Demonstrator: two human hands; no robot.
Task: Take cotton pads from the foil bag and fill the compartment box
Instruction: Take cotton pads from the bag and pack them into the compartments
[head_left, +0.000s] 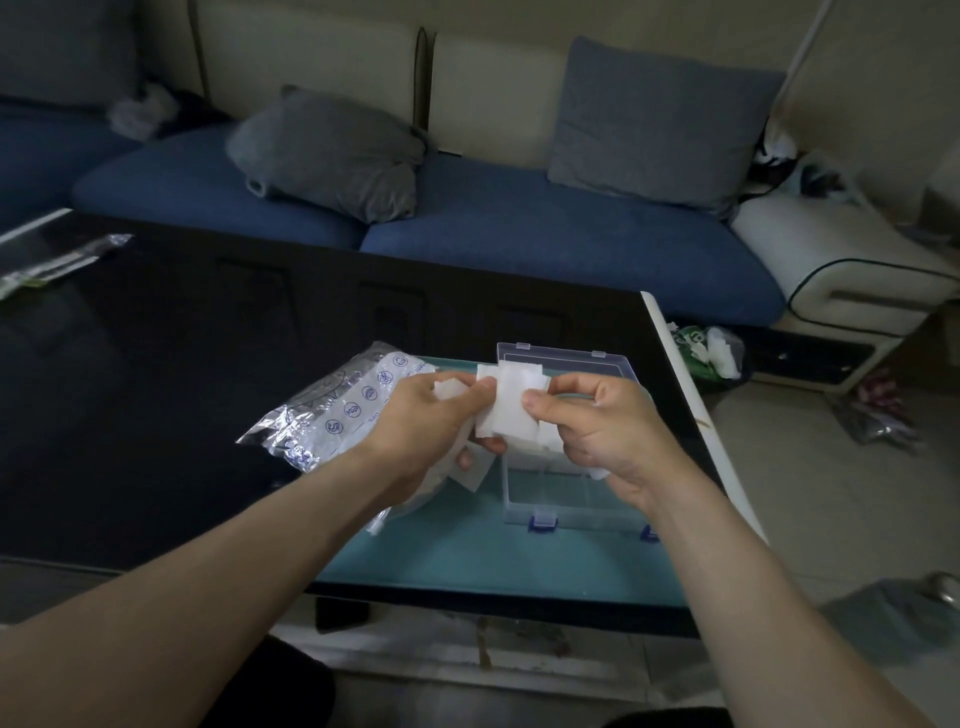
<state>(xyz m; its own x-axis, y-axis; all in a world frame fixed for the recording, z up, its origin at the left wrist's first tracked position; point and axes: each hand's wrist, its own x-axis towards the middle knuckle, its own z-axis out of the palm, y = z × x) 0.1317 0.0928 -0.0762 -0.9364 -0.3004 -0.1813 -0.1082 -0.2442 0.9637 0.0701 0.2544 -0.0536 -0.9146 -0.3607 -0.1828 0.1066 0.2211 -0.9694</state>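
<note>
Both my hands hold a bunch of white square cotton pads (511, 402) above the table. My left hand (426, 426) grips several pads from the left; my right hand (597, 421) pinches the front pad with thumb and fingers. The silver foil bag (332, 410) with blue print lies to the left of my left hand. The clear compartment box (566, 499) with blue latches sits below and behind my hands, its lid (561, 358) open at the back. White pads fill a compartment under my right hand. More loose pads (470, 475) lie under my left hand.
The box rests on a teal mat (467, 561) on a black glass table (156, 389). Another foil packet (57, 262) lies at the far left. A blue sofa (545, 234) with grey cushions stands behind. A bag of rubbish (711, 351) sits on the floor right of the table.
</note>
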